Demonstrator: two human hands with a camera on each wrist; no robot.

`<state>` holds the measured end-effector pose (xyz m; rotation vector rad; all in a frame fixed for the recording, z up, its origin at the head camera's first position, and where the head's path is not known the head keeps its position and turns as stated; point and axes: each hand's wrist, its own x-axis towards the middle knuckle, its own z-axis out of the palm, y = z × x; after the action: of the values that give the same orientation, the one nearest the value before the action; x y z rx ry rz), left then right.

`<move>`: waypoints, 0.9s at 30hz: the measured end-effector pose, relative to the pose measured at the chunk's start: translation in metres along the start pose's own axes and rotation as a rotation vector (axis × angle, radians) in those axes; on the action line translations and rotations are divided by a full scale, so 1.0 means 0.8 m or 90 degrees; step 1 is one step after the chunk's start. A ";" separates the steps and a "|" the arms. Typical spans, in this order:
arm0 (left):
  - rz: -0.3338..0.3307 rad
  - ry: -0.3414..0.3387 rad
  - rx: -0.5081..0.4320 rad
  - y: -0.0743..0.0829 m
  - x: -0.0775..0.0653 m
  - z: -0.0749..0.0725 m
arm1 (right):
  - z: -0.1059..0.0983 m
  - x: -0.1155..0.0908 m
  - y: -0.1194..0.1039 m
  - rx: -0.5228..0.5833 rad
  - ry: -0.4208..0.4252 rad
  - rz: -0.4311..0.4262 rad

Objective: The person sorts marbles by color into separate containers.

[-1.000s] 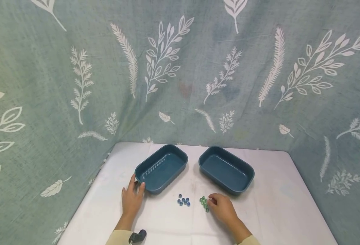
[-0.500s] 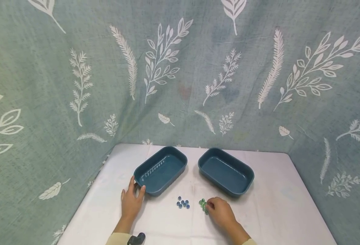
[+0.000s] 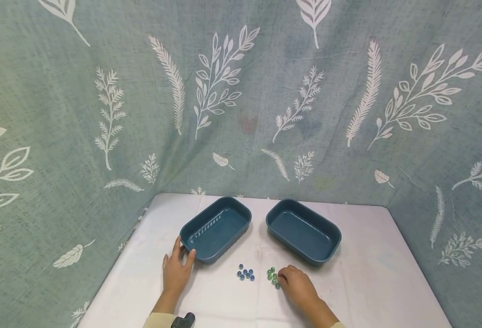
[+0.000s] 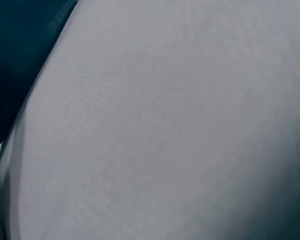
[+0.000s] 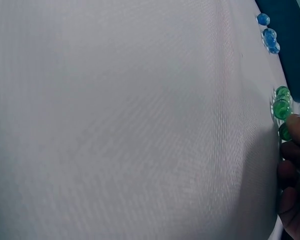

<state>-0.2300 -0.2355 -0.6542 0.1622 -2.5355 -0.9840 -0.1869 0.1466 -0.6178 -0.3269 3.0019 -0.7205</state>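
Note:
My left hand [image 3: 176,273] touches the near left corner of a dark blue tray [image 3: 216,230], its index finger and thumb spread along the two sides. Several small green marbles [image 3: 270,277] lie in a cluster on the white cloth. Beside them is my right hand [image 3: 300,287], fingers curled, thumb and fingertips at a green marble [image 5: 285,131] that looks pinched; the fingers partly hide it. Several blue marbles [image 3: 245,272] form a separate group to the left of the green ones. The left wrist view catches only the tray's dark wall [image 4: 25,55] and a sliver of finger.
A second dark blue tray [image 3: 303,232] stands at the back right, angled opposite to the first. Both trays sit on the table's white cloth [image 3: 372,273]. Green leaf-patterned fabric [image 3: 241,91] encloses the back and sides. A black device [image 3: 183,320] is by the left sleeve.
My right hand's fingers have drawn in and curled closer at the green marbles. My left hand stays at the tray corner. The head view has shifted slightly.

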 end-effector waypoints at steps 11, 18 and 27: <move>-0.001 0.009 0.001 -0.002 0.000 0.001 | -0.007 -0.002 0.010 0.100 -0.001 -0.008; -0.003 0.012 0.002 -0.001 0.001 0.000 | -0.016 0.007 0.020 0.412 -0.001 0.107; -0.001 0.011 -0.007 0.005 0.000 -0.002 | -0.042 0.018 0.017 0.647 0.051 0.194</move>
<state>-0.2291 -0.2333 -0.6508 0.1696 -2.5141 -0.9925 -0.2062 0.1702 -0.5941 0.2032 2.2261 -2.0221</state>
